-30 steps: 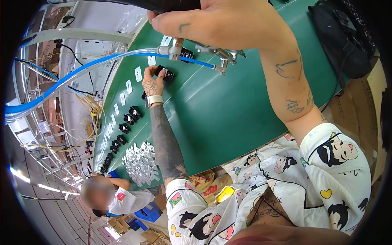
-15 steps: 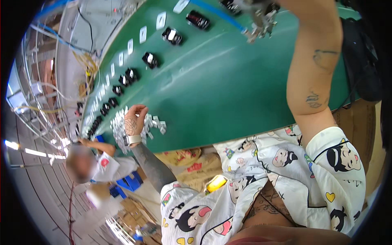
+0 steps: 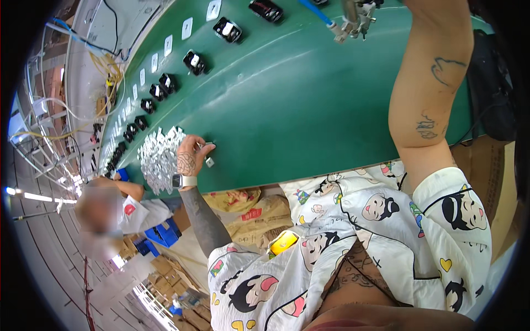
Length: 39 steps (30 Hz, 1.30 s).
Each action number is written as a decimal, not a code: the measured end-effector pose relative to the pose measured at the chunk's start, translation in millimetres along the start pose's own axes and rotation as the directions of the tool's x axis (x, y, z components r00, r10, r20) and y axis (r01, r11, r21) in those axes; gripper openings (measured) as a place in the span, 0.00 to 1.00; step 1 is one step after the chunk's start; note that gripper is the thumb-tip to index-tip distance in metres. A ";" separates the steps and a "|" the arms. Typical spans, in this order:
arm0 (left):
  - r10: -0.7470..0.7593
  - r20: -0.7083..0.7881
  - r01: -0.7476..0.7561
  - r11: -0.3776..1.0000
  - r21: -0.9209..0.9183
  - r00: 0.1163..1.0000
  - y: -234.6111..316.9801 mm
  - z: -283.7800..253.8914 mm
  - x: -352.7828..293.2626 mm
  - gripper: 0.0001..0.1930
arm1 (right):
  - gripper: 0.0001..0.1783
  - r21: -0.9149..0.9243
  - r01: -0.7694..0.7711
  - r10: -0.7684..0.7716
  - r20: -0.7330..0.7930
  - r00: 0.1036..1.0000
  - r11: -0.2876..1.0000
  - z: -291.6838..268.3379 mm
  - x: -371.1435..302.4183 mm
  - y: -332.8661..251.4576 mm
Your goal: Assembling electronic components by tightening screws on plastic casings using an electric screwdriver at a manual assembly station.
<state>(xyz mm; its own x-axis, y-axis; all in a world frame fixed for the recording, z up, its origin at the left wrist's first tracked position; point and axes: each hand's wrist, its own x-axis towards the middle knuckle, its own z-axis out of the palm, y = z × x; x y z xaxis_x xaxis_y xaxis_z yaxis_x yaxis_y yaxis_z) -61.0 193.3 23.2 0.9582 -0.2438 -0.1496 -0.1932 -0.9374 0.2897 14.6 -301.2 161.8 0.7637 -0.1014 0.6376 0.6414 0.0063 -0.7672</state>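
Observation:
My left hand (image 3: 192, 155), with a watch on its wrist, is over the green work surface (image 3: 287, 116) at the right edge of a heap of small white pieces (image 3: 157, 160). Its thumb and fingers are drawn together; a tiny thing seems to show at their tips, too small to make out. One loose white piece (image 3: 210, 162) lies just below the thumb. My right forearm (image 3: 425, 94) reaches up past the top edge, so that hand is out of sight. Left of this arm is a metal fitting (image 3: 353, 25) with a blue hose (image 3: 316, 12).
Black units (image 3: 195, 62) with white parts line the far side, beside a row of flat white pieces (image 3: 168, 45). A black bag (image 3: 491, 88) lies at the right. Another person (image 3: 138, 212) sits at the left, near blue bins (image 3: 165, 233). Sacks (image 3: 256, 220) stand below the edge.
The view has shifted a little. My left hand has moved right off the heap, and its fingers have come down near the loose piece. My right hand has gone out of view at the top.

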 end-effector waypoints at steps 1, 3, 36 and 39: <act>-0.101 -0.017 0.100 0.993 -0.061 0.995 6.1 3.2 7.7 0.13 | 0.26 -0.025 0.026 -0.026 0.001 1.000 0.999 -1.4 1.1 3.4; -0.290 -0.014 0.285 0.948 -0.142 0.957 33.9 6.4 30.8 0.11 | 0.27 0.177 -0.057 0.030 0.155 0.987 0.983 -12.8 1.3 -2.8; 0.272 -0.093 -0.285 0.939 -0.194 0.958 164.0 35.9 172.7 0.12 | 0.24 -0.005 0.041 -0.040 0.086 0.996 0.999 -15.2 4.7 4.8; 0.234 -0.081 -0.247 0.935 -0.254 0.969 160.7 38.2 177.4 0.13 | 0.25 0.107 0.040 -0.053 0.127 0.991 0.993 -24.1 5.6 -0.1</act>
<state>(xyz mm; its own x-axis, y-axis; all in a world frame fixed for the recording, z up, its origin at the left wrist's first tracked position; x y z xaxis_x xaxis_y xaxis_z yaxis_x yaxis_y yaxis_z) 69.9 -10.1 7.1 0.9003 -0.4353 -0.0007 -0.3639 -0.7535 0.5476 17.0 -325.8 163.7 0.7316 0.0252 0.6812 0.6754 0.1092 -0.7294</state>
